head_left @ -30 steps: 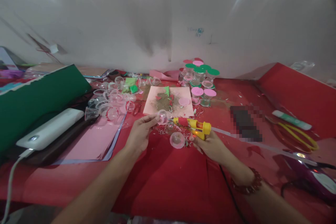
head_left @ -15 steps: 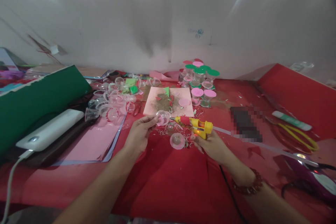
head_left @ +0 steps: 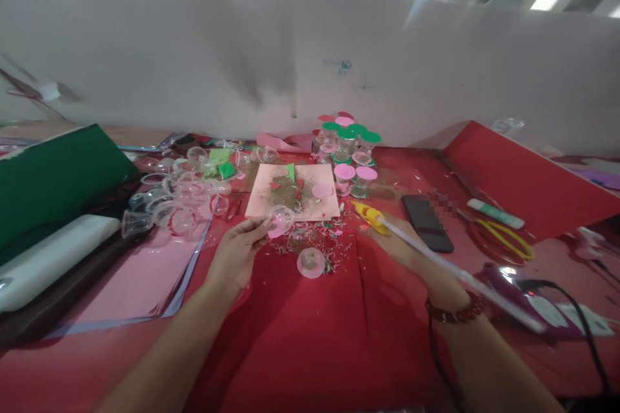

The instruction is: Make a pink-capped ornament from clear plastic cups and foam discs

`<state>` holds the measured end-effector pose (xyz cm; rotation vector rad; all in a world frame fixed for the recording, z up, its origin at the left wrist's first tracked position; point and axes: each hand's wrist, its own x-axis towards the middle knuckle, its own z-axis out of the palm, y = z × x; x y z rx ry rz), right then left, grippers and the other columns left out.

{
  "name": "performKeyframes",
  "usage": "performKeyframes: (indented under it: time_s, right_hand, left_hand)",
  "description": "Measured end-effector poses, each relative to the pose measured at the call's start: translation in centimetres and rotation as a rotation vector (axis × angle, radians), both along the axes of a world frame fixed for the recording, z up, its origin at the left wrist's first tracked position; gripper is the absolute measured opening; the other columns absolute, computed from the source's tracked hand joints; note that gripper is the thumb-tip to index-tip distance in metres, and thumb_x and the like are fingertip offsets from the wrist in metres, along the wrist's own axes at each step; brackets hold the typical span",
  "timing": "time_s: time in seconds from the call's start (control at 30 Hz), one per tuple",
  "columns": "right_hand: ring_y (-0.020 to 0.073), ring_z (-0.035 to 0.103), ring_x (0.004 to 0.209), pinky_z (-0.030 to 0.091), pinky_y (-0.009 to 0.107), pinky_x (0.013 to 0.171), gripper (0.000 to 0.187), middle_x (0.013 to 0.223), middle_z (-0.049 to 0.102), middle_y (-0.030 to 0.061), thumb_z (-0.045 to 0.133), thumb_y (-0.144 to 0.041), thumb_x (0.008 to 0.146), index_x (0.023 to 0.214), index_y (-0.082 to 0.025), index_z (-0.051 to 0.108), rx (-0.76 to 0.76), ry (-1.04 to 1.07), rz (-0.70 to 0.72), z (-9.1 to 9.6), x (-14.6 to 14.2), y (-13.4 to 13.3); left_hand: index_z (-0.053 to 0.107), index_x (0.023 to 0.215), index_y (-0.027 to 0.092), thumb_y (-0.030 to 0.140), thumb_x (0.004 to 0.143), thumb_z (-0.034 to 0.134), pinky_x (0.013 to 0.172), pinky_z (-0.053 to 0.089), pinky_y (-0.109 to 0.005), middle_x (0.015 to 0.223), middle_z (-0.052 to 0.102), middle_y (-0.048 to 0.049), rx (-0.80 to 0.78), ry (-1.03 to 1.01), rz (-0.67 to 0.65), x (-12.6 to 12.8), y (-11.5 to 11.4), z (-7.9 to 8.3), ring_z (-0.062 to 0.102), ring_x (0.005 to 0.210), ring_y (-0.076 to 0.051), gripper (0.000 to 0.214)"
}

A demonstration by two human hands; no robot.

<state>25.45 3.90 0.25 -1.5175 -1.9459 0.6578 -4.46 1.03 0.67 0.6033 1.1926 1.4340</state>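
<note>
Between the thumb and fingers of my left hand (head_left: 238, 246) is a clear plastic cup (head_left: 281, 221) with some pink on it, tilted over the near edge of a pale pink sheet (head_left: 256, 203). My right hand (head_left: 387, 242) is wrapped round a yellow glue gun (head_left: 372, 214), whose long clear glue stick (head_left: 431, 255) trails out behind to the right. The gun's nozzle end points away and stands apart from the cup. Another clear cup (head_left: 310, 263) rests on the red table between my hands, among thin shavings of glue.
Several clear cups (head_left: 181, 219) are heaped at the left, beside pink paper sheets (head_left: 140, 271). At the back, more cups carry green and pink discs (head_left: 345, 172). A phone (head_left: 426, 226), yellow-handled scissors (head_left: 506, 239), a glue tube (head_left: 495, 213) and a purple power strip (head_left: 518, 297) lie right.
My right hand has drawn the glue gun away from the cup, to the right, and turned it. The cup stays in my left hand. The whole view has shifted.
</note>
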Motion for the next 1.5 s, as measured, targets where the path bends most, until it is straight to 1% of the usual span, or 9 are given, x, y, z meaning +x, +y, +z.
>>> performKeyframes:
  time_s: [0.13,0.27,0.5,0.7,0.77,0.87,1.0,1.17,1.5]
  right_hand:
    - [0.0184,0.059,0.068,0.035,0.027,0.059,0.009,0.080,0.065,0.0071,0.056,-0.024,0.082,0.088,-0.018,0.056,-0.039,-0.414,-0.040,-0.1,2.3,0.9]
    - [0.0195,0.060,0.077,0.038,0.027,0.065,0.015,0.093,0.065,0.0111,0.059,-0.019,0.078,0.093,-0.016,0.059,-0.038,-0.550,-0.057,-0.4,3.3,1.4]
    - [0.0289,0.062,0.099,0.045,0.037,0.085,0.033,0.114,0.062,0.0174,0.060,-0.021,0.080,0.112,-0.013,0.063,0.028,-0.567,-0.005,-1.2,4.5,1.5]
    - [0.0282,0.059,0.110,0.044,0.044,0.098,0.027,0.115,0.064,0.0136,0.053,-0.016,0.086,0.111,-0.016,0.063,0.347,-0.212,0.023,1.1,0.6,-0.3]
    - [0.0232,0.062,0.104,0.047,0.040,0.095,0.023,0.111,0.066,0.0087,0.054,-0.027,0.091,0.112,-0.021,0.062,0.308,0.022,0.101,1.9,-1.7,-1.5]
    - [0.0235,0.059,0.113,0.047,0.040,0.098,0.048,0.126,0.062,0.0090,0.067,-0.040,0.085,0.127,-0.023,0.054,0.180,0.227,0.207,2.3,-4.5,-3.4]
    - [0.0284,0.049,0.129,0.042,0.046,0.107,0.082,0.140,0.053,0.0108,0.080,-0.049,0.069,0.139,-0.024,0.046,0.085,0.281,0.275,1.7,-6.0,-5.1]
    - [0.0238,0.059,0.116,0.049,0.043,0.100,0.058,0.123,0.065,0.0086,0.075,-0.039,0.078,0.131,-0.024,0.056,0.248,0.324,0.273,1.1,-6.4,-5.3]
    - [0.0186,0.065,0.109,0.055,0.030,0.096,0.058,0.121,0.068,0.0078,0.077,-0.034,0.078,0.132,-0.022,0.059,0.232,0.353,0.259,0.4,-7.1,-5.1]
  left_hand:
    - [0.074,0.071,0.014,0.027,0.042,0.091,0.059,0.044,-0.016,0.072,0.068,-0.0004,0.002,-0.006,-0.016,0.0,0.0,0.1,0.055,0.062,-0.006,0.036]
    - [0.074,0.074,0.017,0.027,0.051,0.087,0.064,0.044,-0.018,0.076,0.069,0.0006,0.079,0.032,-0.004,0.3,-0.2,0.1,0.056,0.066,-0.008,0.029]
    - [0.078,0.073,0.024,0.020,0.069,0.075,0.080,0.045,-0.026,0.081,0.071,-0.0030,0.382,0.599,0.060,1.7,-1.9,1.2,0.060,0.081,-0.018,0.006]
    - [0.080,0.085,0.033,0.019,0.078,0.069,0.082,0.047,-0.027,0.088,0.073,-0.0026,0.515,0.832,-0.034,2.0,-2.5,0.4,0.064,0.084,-0.018,0.018]
    - [0.080,0.088,0.034,0.018,0.079,0.068,0.083,0.048,-0.028,0.091,0.074,-0.0029,0.544,0.898,-0.060,1.9,-2.7,0.0,0.066,0.087,-0.019,0.021]
    - [0.079,0.091,0.036,0.014,0.080,0.066,0.085,0.049,-0.030,0.095,0.076,-0.0029,0.641,1.040,-0.087,1.8,-3.0,-0.3,0.067,0.089,-0.020,0.027]
    - [0.077,0.097,0.035,0.007,0.080,0.064,0.082,0.051,-0.032,0.099,0.076,-0.0032,0.857,1.217,-0.115,1.7,-3.6,0.0,0.069,0.089,-0.020,0.036]
    - [0.072,0.109,0.018,0.003,0.080,0.066,0.081,0.054,-0.035,0.102,0.074,-0.0098,1.181,1.333,-0.186,1.4,-3.9,0.1,0.068,0.093,-0.021,0.034]
    - [0.070,0.103,0.018,0.014,0.090,0.056,0.083,0.058,-0.033,0.099,0.075,-0.0057,1.111,1.596,-0.360,0.4,-4.0,1.7,0.070,0.094,-0.019,0.019]
